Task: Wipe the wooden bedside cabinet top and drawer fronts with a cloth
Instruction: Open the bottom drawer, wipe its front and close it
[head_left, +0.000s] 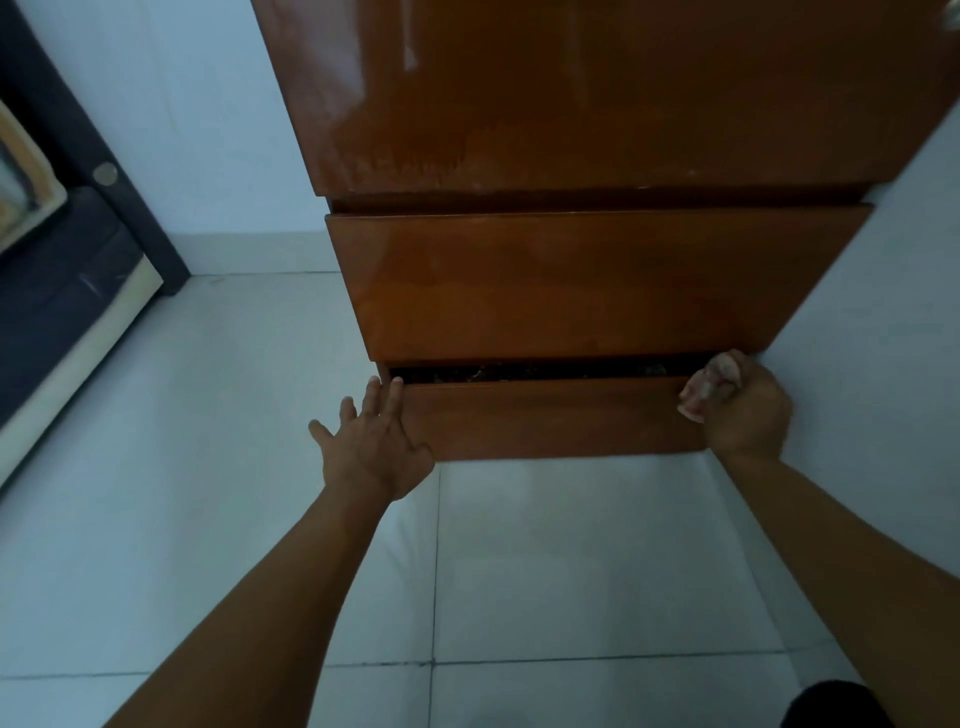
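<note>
Head view: the lower drawer front (550, 418) of the glossy brown wooden bedside cabinet (597, 98) seems in hand. The left hand (375, 448), fingers spread, braces its left corner; the right hand (744, 407) is fisted round a crumpled pinkish cloth (707, 385) at its right end. Next, likely a leftward sweep

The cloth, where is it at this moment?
In the head view the cloth is bunched in the right hand, at the right end of the lower drawer front, beside the wall.
</note>
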